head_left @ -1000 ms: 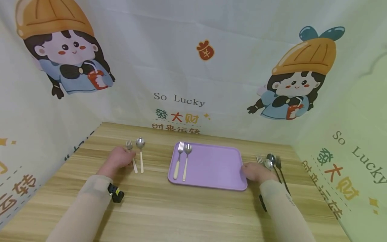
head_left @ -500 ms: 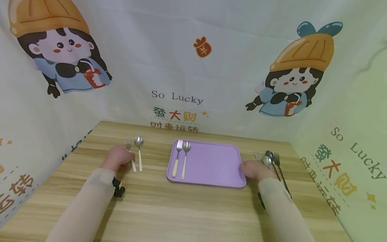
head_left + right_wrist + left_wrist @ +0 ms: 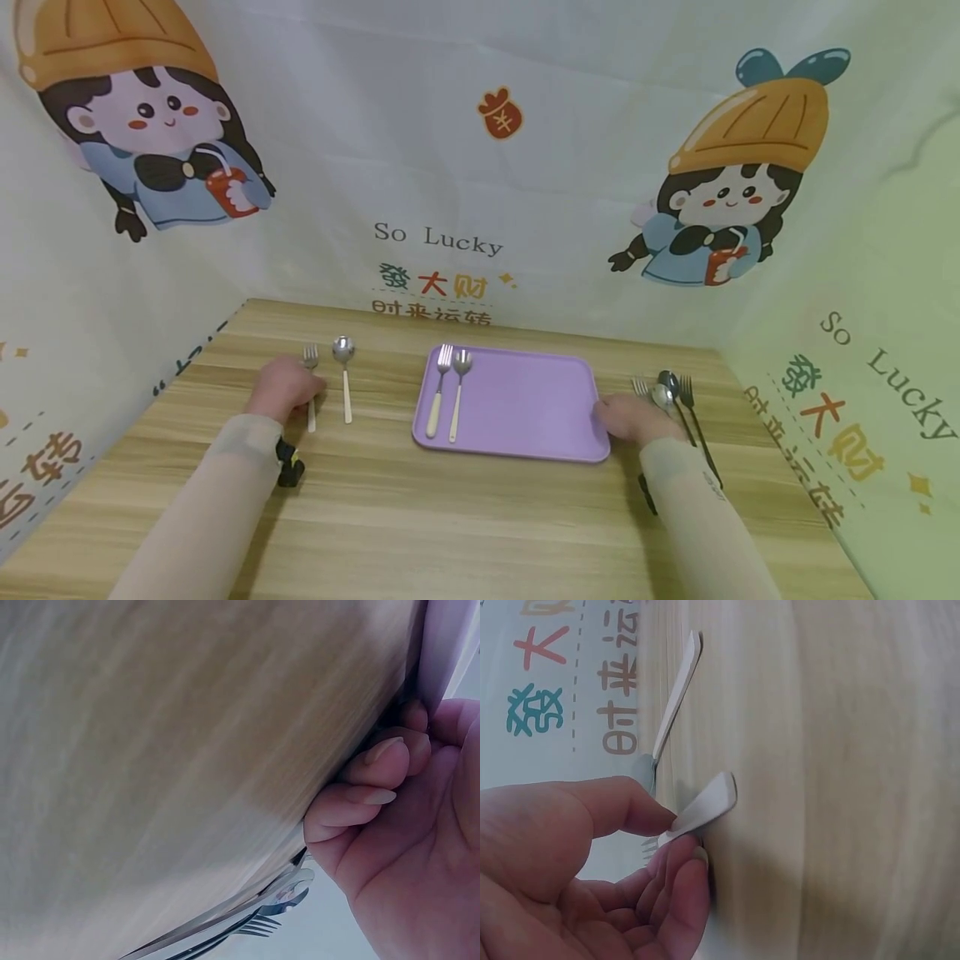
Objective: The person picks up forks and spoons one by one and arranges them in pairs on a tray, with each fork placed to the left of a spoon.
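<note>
In the head view, my left hand (image 3: 285, 390) pinches a light-handled fork (image 3: 706, 804) between thumb and fingers; its tines show beyond the hand. Just to its right lies a spoon (image 3: 346, 379) with a similar pale handle. My right hand (image 3: 636, 417) grips the right edge of a purple tray (image 3: 525, 408), thumb at the rim and fingers curled underneath in the right wrist view. On the tray's left side lie a cream-handled fork (image 3: 434, 408) and a slim spoon (image 3: 456, 404), parallel.
Beside my right hand lie a silver fork (image 3: 640, 387), a silver spoon (image 3: 663, 397), a dark spoon (image 3: 668, 382) and a dark fork (image 3: 695, 414), partly behind the hand and sleeve. A printed cloth (image 3: 555, 208) hangs along the back and sides of the wooden table (image 3: 420, 525).
My left hand has shifted a little left with the fork, which has turned straighter and moved further from the spoon. My right hand stays at the tray's edge. The head view has shifted slightly.
</note>
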